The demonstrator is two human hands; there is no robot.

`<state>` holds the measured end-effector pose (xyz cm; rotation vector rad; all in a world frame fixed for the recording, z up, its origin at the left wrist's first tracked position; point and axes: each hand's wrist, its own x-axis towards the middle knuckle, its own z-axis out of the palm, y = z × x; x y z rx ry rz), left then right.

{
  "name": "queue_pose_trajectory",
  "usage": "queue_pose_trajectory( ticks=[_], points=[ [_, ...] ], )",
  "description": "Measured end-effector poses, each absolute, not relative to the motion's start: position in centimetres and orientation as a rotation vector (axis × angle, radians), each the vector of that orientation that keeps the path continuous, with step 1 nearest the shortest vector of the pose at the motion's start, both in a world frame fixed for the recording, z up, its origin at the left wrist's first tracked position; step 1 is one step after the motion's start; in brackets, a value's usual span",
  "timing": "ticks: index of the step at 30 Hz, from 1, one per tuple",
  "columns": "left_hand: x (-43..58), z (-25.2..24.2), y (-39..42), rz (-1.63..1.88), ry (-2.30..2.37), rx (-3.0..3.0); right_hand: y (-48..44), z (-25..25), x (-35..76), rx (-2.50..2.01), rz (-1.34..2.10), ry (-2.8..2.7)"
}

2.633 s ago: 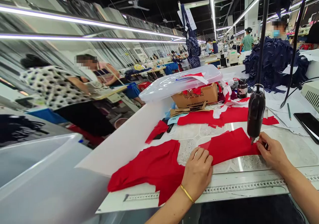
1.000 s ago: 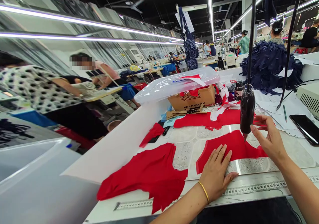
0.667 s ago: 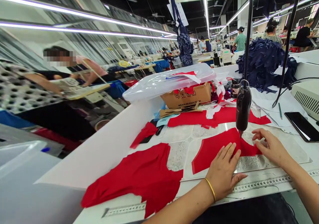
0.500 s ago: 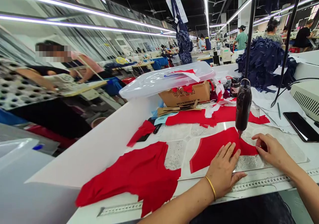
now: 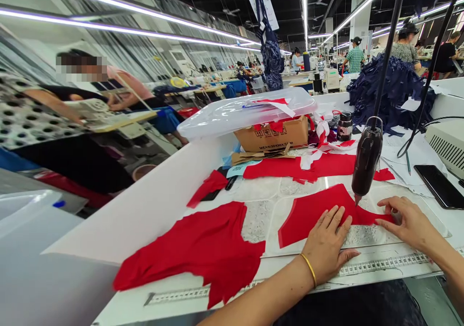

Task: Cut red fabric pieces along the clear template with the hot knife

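A cut piece of red fabric (image 5: pixel 315 212) lies on a clear sheet on the table. My left hand (image 5: pixel 326 244) rests flat on its near edge, fingers stretched out. At the fabric's narrow right end is my right hand (image 5: pixel 409 222), with thumb and fingers curled around the tip. Between the hands, a dark tool with a pointed tip (image 5: pixel 368 159) hangs tilted from a black rod, its point at the fabric's upper edge. A larger, rumpled red fabric piece (image 5: pixel 195 253) lies to the left.
Behind are more red strips (image 5: pixel 271 168), a cardboard box (image 5: pixel 271 137) under a clear plastic lid (image 5: pixel 250 113), and a navy fabric heap (image 5: pixel 391 91). A phone (image 5: pixel 440 185) lies right; a measuring tape (image 5: pixel 384 264) runs along the front. A co-worker (image 5: pixel 126 86) sits left.
The dark tool has tilted, its tip moving slightly right along the fabric's edge. My right hand has shifted slightly right, its thumb and index finger farther apart. My left hand stays on the fabric.
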<state>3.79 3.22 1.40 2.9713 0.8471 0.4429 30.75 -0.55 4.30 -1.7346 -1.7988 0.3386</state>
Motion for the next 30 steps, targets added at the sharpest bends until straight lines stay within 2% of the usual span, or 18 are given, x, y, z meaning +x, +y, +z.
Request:
queue_pose_trajectory(
  ticks=[10,20,30],
  points=[
    [4.0,1.0,3.1,0.467,0.874,2.959,-0.4,4.2,29.9,-1.717,0.451,-1.765],
    [4.1,1.1,3.1,0.449,0.886,2.948,-1.1,4.6,32.1,-1.801,0.396,-1.631],
    [3.7,0.6,3.5,0.443,0.865,2.954,4.3,7.7,23.3,-1.358,0.394,-1.314]
  ],
)
